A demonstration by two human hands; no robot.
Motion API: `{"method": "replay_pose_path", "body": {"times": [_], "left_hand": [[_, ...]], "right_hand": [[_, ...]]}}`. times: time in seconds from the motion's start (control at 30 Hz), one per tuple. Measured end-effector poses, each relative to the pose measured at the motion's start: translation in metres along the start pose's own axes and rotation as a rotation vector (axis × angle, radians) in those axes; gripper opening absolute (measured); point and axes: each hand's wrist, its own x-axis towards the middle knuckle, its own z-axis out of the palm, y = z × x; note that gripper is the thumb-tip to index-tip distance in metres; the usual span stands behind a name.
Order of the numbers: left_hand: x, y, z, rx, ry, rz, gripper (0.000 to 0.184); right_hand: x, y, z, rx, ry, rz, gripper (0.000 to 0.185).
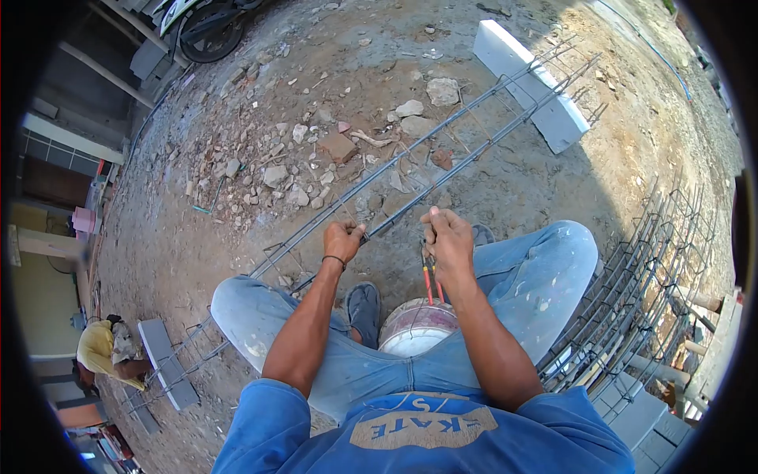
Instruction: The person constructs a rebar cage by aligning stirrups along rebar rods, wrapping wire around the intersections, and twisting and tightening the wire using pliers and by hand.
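A long steel rebar frame (442,178) lies diagonally in front of me, its rods joined by thin cross ties. My left hand (343,242) is closed in a pinch at the nearer rod; whatever is between its fingertips is too small to make out. Just right of it, on the near side of the frame, my right hand (449,243) is closed around red-handled pincers (429,280). Their handles point down toward a whitish bucket (414,338) between my legs. The fingers hide part of the tool.
A pale block (530,85) supports the frame's far end and a grey block (168,365) its near end. Rubble (276,175) covers the ground beyond. More rebar frames (639,276) are stacked at right. Another person (113,353) crouches at lower left; a motorbike wheel (212,33) stands at the top.
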Motion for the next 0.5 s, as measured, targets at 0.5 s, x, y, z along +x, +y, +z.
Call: {"method": "replay_pose_path", "body": {"times": [0.5], "left_hand": [[-0.097, -0.107, -0.071, -0.045, 0.639, -0.753, 0.034]], "right_hand": [[-0.026, 0.019, 0.035, 0.019, -0.136, 0.102, 0.026]]}}
